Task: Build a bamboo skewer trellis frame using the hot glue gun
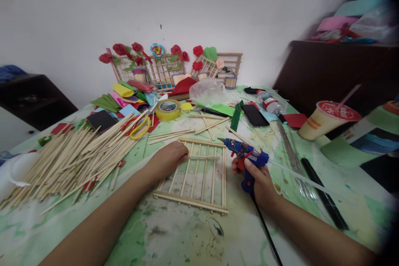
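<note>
A lattice frame of thin wooden sticks (190,203) lies flat on the table in front of me. My left hand (170,158) reaches over its upper left part, fingers pinched on the left end of a short wooden stick (204,158) that crosses the upright bars. Whether this stick rests on the bars or hovers just over them, I cannot tell. In my right hand (260,181) is a blue hot glue gun (245,151), its nozzle pointing left by the frame's top right corner. A clear glue stick (299,174) juts from its back, and a black cord runs down from the handle.
A big heap of wooden sticks (71,162) covers the left, with yellow-handled scissors (140,128) on it. Behind are yellow tape (167,110), a phone (255,115) and lattices with paper flowers (166,70). A drink cup (327,120) and plastic bottle (364,137) stand right.
</note>
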The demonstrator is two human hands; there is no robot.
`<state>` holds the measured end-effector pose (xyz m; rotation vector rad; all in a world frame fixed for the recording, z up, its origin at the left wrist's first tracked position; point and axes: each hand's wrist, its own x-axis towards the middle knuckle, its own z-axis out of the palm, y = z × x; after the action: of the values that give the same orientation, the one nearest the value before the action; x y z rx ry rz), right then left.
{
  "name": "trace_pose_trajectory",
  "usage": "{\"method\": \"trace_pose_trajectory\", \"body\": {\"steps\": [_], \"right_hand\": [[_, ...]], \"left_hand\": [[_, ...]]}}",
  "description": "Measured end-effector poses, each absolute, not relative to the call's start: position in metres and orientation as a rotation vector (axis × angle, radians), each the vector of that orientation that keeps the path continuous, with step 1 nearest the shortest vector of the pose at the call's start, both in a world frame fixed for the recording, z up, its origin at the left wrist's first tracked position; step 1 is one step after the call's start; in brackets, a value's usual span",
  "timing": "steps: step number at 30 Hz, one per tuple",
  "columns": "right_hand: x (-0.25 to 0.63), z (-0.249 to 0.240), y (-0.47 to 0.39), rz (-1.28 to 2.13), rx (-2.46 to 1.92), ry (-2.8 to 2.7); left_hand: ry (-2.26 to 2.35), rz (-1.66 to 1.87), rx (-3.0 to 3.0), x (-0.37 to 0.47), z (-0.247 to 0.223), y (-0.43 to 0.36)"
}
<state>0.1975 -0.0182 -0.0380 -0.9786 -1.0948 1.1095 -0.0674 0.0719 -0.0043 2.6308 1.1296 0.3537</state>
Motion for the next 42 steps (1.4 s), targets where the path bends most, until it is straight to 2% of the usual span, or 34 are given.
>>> {"method": "trace_pose_trajectory", "body": {"steps": [4,8,13,42], "right_hand": [[0.201,-0.043,-0.026,0.937,-1.003,-1.34],[0.202,-0.043,-0.029,0.852,-1.018,-1.456],[0.202,-0.042,-0.023,0.842,-1.072,-1.329],[0.201,-0.04,-0.02,0.899,-1.163,-1.251]], "left_hand": [[1.279,0.598,2.164,-0.063,0.004,0.065],[1.15,0.572,1.568,-0.057,0.002,0.053],[1.01,0.548,1.227,-0.052,-0.004,0.043],[0.979,0.493,1.133,-0.052,-0.007,0.042]]}}
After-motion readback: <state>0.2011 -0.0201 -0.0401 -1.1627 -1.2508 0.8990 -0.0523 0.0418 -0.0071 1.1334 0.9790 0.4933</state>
